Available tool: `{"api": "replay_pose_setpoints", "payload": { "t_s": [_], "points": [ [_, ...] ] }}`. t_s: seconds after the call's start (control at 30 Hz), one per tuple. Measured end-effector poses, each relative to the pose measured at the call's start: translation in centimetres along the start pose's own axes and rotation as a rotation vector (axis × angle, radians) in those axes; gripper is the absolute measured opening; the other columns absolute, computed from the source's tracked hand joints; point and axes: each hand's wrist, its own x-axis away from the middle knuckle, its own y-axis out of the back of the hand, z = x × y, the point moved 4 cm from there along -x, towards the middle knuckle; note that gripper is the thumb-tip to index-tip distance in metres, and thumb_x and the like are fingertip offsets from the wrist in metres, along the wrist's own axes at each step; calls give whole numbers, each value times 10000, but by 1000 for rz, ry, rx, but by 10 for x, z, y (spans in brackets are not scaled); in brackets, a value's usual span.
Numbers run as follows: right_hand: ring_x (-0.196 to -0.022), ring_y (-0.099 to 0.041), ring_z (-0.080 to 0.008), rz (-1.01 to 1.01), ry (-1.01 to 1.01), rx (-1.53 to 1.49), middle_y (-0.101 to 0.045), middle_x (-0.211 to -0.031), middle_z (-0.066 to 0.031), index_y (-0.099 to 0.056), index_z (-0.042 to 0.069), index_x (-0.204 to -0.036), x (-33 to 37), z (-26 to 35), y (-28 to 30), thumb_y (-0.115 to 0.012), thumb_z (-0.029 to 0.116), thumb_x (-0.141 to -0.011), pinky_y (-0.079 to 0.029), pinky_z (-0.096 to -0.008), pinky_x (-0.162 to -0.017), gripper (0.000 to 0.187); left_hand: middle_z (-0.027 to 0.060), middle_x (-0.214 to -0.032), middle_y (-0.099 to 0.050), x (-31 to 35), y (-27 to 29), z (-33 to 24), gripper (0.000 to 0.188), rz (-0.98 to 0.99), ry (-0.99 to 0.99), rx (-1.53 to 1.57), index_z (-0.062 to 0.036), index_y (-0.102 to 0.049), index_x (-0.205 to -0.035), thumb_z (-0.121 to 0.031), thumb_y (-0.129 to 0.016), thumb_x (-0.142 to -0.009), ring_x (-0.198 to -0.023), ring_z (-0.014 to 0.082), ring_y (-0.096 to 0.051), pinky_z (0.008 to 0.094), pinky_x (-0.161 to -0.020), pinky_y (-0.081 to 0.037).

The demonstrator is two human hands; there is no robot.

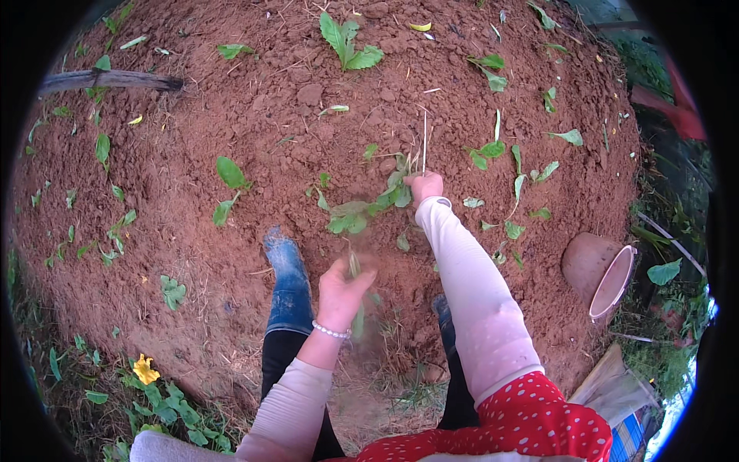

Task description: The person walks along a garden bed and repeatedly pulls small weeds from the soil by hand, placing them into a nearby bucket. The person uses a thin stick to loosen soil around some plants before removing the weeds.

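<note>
My left hand (344, 294), with a beaded bracelet at the wrist, is raised in front of my body between my boots. Its fingers are closed on a small green seedling (355, 266), smeared by motion. Farther out and to the right, my right hand (425, 186) is low over the soil, its fingers closed on a bunch of leafy seedlings (396, 191). Thin pale stems and a straight thin stick (425, 142) rise beside its fingers; whether it grips the stick I cannot tell. Loose green leaves (349, 219) lie left of the bunch.
Reddish-brown soil (254, 131) carries many scattered seedlings, such as one leafy plant (346, 46). A tipped bucket (596, 269) lies at right. My blue boots (287, 277) stand in the soil. A wooden stick (115, 79) lies far left; a yellow flower (145, 369) grows near left.
</note>
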Motion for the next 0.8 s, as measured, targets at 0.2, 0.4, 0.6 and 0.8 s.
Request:
{"api": "replay_pose_setpoints", "payload": {
  "t_s": [0.2,0.4,0.6,0.8],
  "points": [
    [-551,-529,-142,192,-153,-488,-560,-655,-68,-545,13,-742,98,57,36,-608,-40,-682,-430,-259,-505,102,-25,-673,-545,-3,1,0,215,-134,-61,-23,-29,-572,-921,-6,-630,-715,-496,45,-476,189,-449,-395],
    [-601,-535,-111,301,70,-216,-581,-673,-40,-574,4,-794,171,61,78,-652,48,-693,-434,-243,-532,134,-16,-730,-560,-6,-10,-9,124,-194,-253,38,-12,-597,-892,-8,-585,-768,-601,33,-487,175,-531,-405],
    [-532,-431,-66,418,102,-234,-489,-584,10,-575,7,-803,245,76,98,-656,77,-694,-354,-234,-463,152,64,-1101,-543,2,-36,-23,275,75,-462,-144,32,-520,-1095,-51,-502,-834,-985,120,-497,255,-872,-374],
    [-526,-451,-89,392,249,-124,-520,-582,-52,-568,-6,-833,283,87,115,-642,102,-684,-388,-263,-487,199,63,-1001,-577,43,-51,-23,274,238,-252,-5,32,-503,-1099,-66,-493,-844,-891,101,-524,239,-797,-414]
  ]
}}
